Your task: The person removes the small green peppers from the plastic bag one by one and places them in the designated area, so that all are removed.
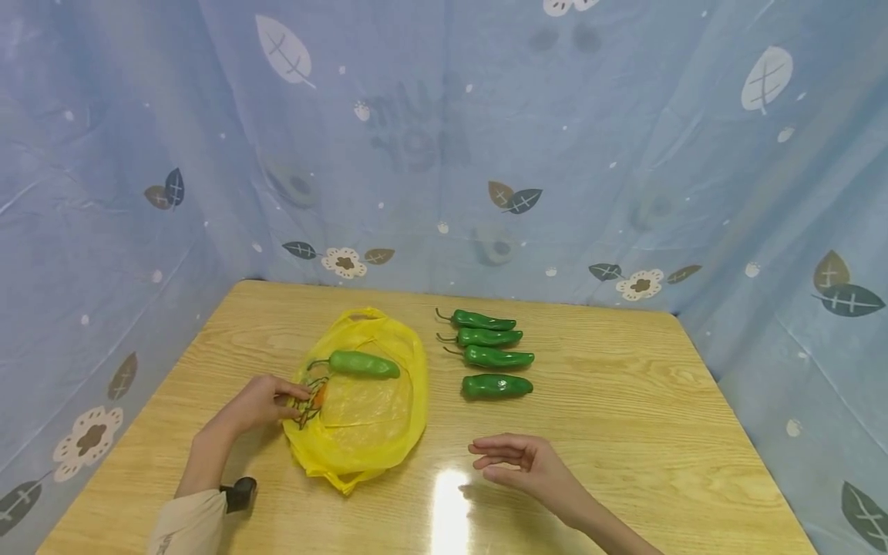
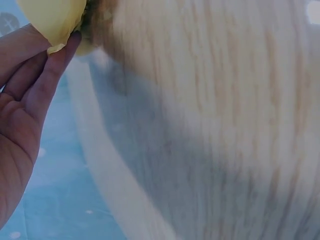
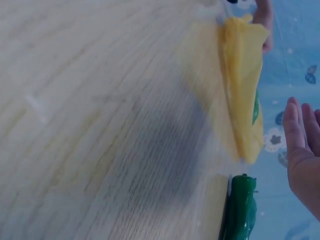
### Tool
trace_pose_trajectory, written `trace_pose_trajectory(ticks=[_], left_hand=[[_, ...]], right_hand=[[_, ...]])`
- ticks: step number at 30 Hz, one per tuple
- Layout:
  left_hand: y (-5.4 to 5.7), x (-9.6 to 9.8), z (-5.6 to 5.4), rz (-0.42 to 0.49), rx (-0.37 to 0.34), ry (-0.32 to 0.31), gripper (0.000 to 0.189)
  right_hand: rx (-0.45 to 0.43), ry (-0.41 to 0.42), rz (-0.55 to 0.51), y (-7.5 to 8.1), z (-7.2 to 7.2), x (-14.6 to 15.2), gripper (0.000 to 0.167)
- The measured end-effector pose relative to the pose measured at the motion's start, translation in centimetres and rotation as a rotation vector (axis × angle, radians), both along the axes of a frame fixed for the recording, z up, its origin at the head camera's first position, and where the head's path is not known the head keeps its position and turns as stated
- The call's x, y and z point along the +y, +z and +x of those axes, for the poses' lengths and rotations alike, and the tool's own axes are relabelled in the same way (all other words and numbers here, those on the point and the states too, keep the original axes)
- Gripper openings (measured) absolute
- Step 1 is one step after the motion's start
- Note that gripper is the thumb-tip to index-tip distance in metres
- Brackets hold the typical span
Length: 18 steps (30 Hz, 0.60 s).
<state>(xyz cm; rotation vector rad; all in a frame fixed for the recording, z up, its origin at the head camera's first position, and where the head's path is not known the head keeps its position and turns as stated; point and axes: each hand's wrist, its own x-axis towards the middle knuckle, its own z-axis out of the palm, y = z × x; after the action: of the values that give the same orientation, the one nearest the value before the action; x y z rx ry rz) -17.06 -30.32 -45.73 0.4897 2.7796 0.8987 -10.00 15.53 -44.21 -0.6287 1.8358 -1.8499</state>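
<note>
A yellow plastic bag (image 1: 418,378) lies spread on the left half of the table, its mouth facing up. At its left edge my left hand (image 1: 258,405) pinches the plastic; in the left wrist view, a yellow fold (image 2: 56,20) sits between thumb and fingers. One light green pepper (image 1: 364,364) with a curved stem lies in the bag, near dark printed lines and an orange patch (image 1: 320,396). My right hand (image 1: 523,464) hovers above the table right of the bag, fingers loosely extended, holding nothing. The nearest pepper to it is a dark green one (image 1: 497,386).
Beyond that pepper, three more green peppers (image 1: 498,357) lie in a column, stems pointing left. The wooden table (image 1: 624,401) is bordered by a blue patterned cloth (image 1: 430,154) at the back and sides. Light glares off the table front (image 1: 449,509).
</note>
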Motion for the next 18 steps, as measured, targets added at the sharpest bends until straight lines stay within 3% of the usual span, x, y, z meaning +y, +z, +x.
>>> trace_pose_trajectory(ticks=[11, 18], left_hand=[[0.6, 0.4, 0.1, -0.020, -0.008, -0.005, 0.026], [0.4, 0.2, -0.1, -0.025, 0.007, -0.009, 0.025]], right_hand=[[0.055, 0.024, -0.011, -1.6, -3.5, -2.4, 0.035], [0.107, 0.022, 0.027, -1.3, -5.7, -4.6, 0.037]])
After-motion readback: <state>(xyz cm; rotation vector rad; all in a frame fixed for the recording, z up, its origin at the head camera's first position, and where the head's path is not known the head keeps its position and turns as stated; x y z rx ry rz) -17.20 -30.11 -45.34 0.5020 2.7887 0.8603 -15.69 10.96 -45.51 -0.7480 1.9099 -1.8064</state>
